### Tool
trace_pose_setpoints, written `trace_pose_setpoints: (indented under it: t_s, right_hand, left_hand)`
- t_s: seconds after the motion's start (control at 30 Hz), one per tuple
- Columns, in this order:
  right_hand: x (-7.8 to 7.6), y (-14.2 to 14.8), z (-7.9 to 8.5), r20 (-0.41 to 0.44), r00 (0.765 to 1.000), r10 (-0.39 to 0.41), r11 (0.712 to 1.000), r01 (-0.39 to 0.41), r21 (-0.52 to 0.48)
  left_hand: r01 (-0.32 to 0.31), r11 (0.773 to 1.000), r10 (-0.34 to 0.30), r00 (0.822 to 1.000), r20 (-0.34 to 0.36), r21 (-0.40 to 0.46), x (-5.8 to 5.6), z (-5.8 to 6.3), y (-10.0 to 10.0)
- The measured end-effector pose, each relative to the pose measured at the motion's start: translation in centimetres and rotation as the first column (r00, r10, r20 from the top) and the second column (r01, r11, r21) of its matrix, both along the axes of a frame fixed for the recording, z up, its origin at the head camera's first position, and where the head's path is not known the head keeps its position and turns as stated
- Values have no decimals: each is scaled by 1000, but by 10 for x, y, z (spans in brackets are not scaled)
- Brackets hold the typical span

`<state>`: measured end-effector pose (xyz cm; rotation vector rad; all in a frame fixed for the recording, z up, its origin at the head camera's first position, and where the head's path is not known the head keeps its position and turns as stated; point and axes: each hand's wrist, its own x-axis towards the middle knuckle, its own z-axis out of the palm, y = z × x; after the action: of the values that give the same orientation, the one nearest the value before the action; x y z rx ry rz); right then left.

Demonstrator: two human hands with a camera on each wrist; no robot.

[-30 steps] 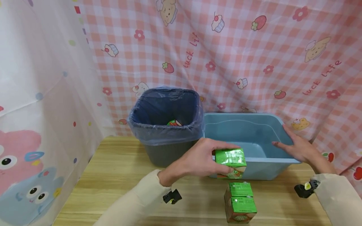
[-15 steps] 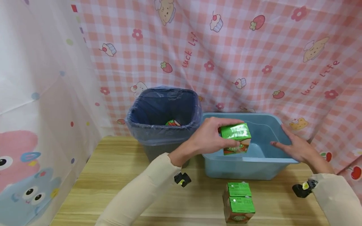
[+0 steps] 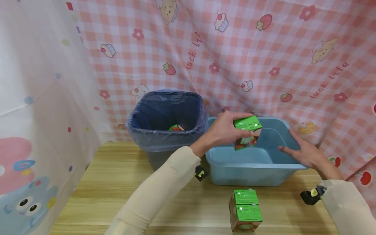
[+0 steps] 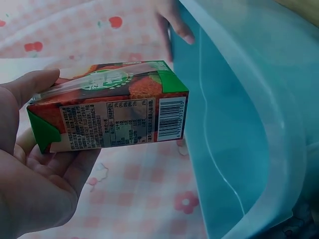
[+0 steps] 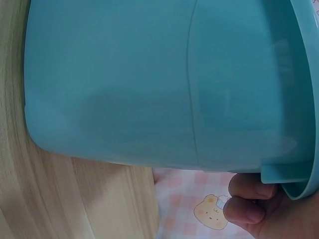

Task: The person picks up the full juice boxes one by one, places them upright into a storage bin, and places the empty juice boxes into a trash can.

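My left hand [image 3: 224,130] pinches a green-topped juice box [image 3: 246,133] between thumb and fingers, above the inside of a blue plastic basin [image 3: 246,176]. In the left wrist view the juice box [image 4: 109,114] shows its barcode side and a straw in clear wrap. The right hand [image 3: 306,155] holds the basin's right rim, thumb on the inner side. From the right wrist view, fingers [image 5: 249,199] curl beneath the rim outside. Two more juice boxes [image 3: 246,210] stand together on the table in front of the basin.
A dark bin [image 3: 161,142] lined with a clear bag stands left of the basin, a green and red carton [image 3: 177,127] inside it. Beneath is a wooden table [image 3: 117,186]. A pink checked curtain [image 3: 182,42] hangs close behind.
My left hand has lifted the juice box from in front of the basin, up and away over its inside. The right hand stays on the rim.
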<state>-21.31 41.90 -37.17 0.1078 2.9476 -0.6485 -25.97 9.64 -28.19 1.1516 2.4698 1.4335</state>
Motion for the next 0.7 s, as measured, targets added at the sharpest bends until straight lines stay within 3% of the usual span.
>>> trace_pose_setpoints:
  t_s: [0.5, 0.7]
  right_hand:
    - [-3, -1, -2, 7, 1000, -4, 1000, 4, -27]
    - [0, 2, 0, 10, 1000, -15, 1000, 16, -16]
  left_hand:
    - [-84, 995, 89, 993, 84, -59, -43, -5, 30]
    - [-128, 984, 147, 977, 158, -125, -58, -11, 44]
